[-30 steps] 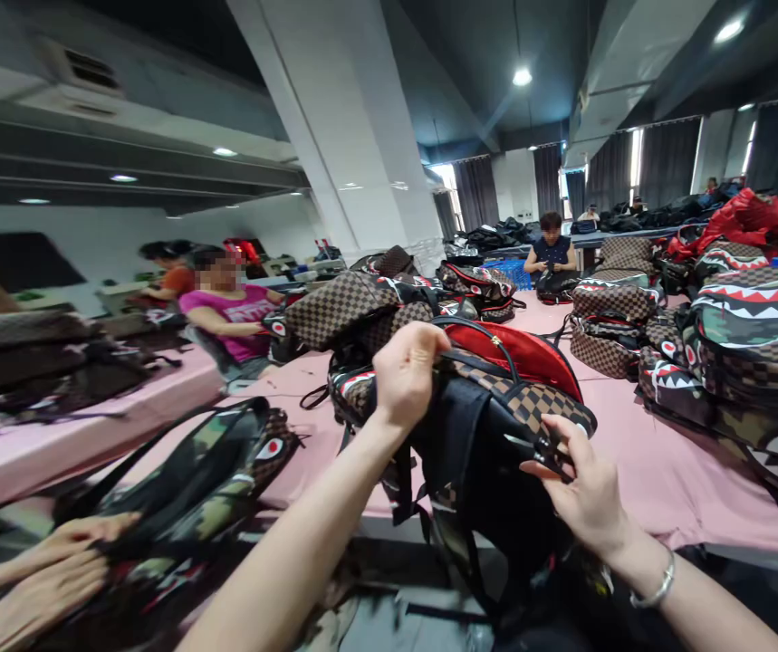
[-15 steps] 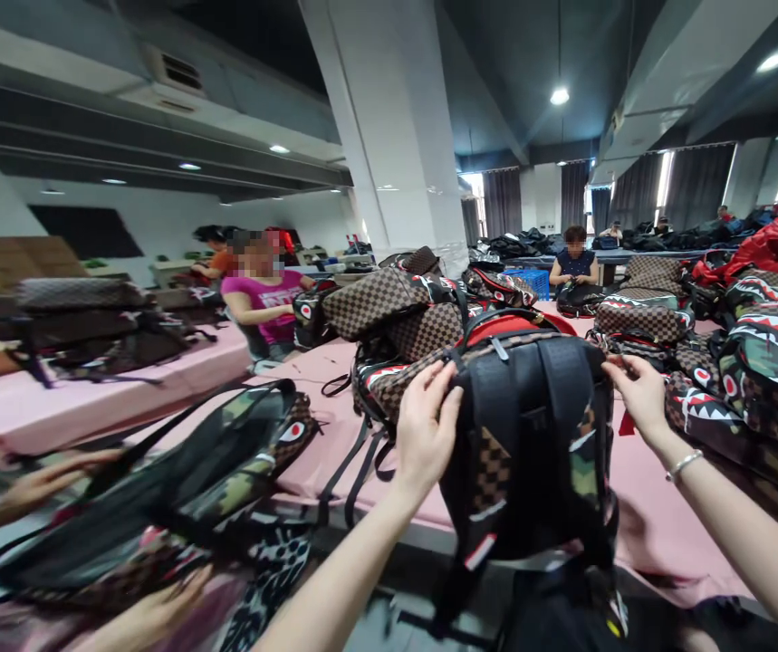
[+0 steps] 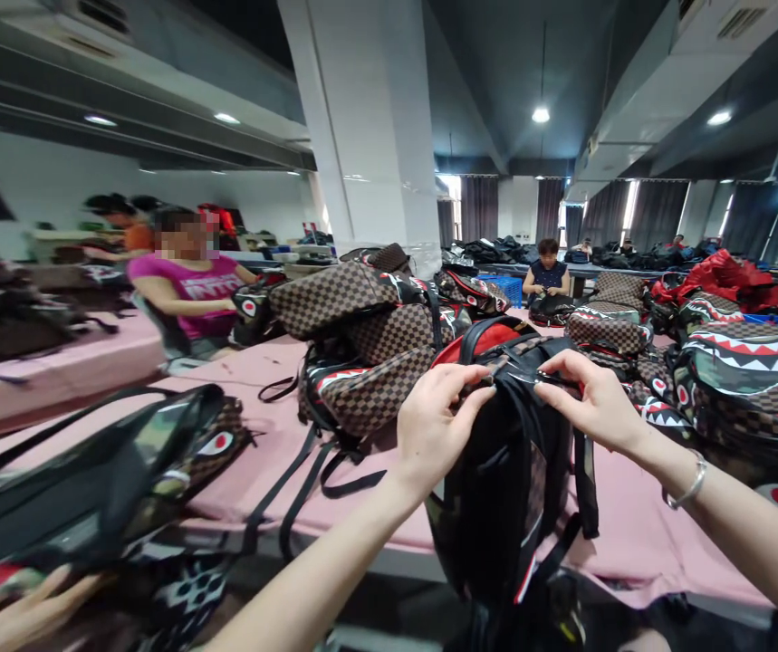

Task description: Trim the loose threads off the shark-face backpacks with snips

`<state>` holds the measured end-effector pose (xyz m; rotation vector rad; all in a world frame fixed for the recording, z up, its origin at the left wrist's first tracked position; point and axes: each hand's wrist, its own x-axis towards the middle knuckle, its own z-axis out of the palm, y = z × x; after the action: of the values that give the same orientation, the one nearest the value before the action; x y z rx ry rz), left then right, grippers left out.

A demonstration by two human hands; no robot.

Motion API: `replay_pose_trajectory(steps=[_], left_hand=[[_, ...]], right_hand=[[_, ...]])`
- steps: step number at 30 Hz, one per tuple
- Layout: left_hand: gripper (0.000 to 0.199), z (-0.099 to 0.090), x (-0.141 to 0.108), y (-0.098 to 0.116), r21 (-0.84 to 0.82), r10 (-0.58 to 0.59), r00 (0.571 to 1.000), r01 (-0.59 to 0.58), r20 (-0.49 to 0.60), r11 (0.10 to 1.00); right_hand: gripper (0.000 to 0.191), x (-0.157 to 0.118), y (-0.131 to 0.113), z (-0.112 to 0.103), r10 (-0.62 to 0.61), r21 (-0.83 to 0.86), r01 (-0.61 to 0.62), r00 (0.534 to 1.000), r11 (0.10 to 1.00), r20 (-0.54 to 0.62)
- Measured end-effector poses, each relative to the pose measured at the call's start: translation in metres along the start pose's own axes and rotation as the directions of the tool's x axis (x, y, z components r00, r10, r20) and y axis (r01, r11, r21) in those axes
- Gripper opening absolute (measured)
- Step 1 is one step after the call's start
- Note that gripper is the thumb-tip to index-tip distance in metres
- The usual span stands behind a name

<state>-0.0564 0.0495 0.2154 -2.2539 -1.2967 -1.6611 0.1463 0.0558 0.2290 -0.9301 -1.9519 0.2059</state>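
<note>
A black backpack (image 3: 476,507) with brown checkered trim and a red inside stands upright in front of me at the table's edge, its shoulder straps towards me. My left hand (image 3: 439,426) pinches its top edge on the left, thumb against fingertips. On the right, my right hand (image 3: 589,398), with a silver bangle at the wrist, pinches the top edge near the strap's upper end. Only a short stretch of the top lies between the two hands. Fingers cover exactly which layer each one grips.
Checkered backpacks (image 3: 361,344) are heaped on the pink table (image 3: 273,362), and shark-mouth backpacks (image 3: 755,380) are piled at right. At lower left a co-worker's hand (image 3: 42,607) touches an open camouflage backpack (image 3: 90,489). A person in pink (image 3: 191,290) sits across the table.
My hands have come closer together along the backpack's top, the right one moving left. The backpack has turned and its top is drawn inward. My view has swung right.
</note>
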Motion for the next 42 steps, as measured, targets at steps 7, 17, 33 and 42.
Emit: replay_pose_trajectory(steps=[7, 17, 33, 42], left_hand=[[0.016, -0.001, 0.011, 0.005, 0.085, -0.021, 0.998, 0.016, 0.065, 0.996], [0.02, 0.006, 0.015, 0.007, 0.169, -0.105, 0.994, 0.096, 0.043, 0.981], [0.017, 0.017, 0.01, 0.007, 0.091, -0.05, 0.996, 0.057, -0.069, 0.994], [0.036, 0.013, 0.006, -0.005, -0.271, -0.041, 0.985, -0.007, -0.17, 0.962]], right_hand=[[0.014, 0.011, -0.009, -0.013, -0.129, -0.104, 0.136, 0.989, 0.985, 0.072], [0.012, 0.031, -0.023, -0.023, -0.185, -0.28, 0.243, 0.958, 0.929, 0.219], [0.011, 0.049, -0.074, -0.025, -0.102, -0.641, 0.391, 0.893, 0.66, 0.439], [0.03, 0.048, 0.011, -0.05, 0.01, 0.178, 0.0, 0.999, 0.984, -0.053]])
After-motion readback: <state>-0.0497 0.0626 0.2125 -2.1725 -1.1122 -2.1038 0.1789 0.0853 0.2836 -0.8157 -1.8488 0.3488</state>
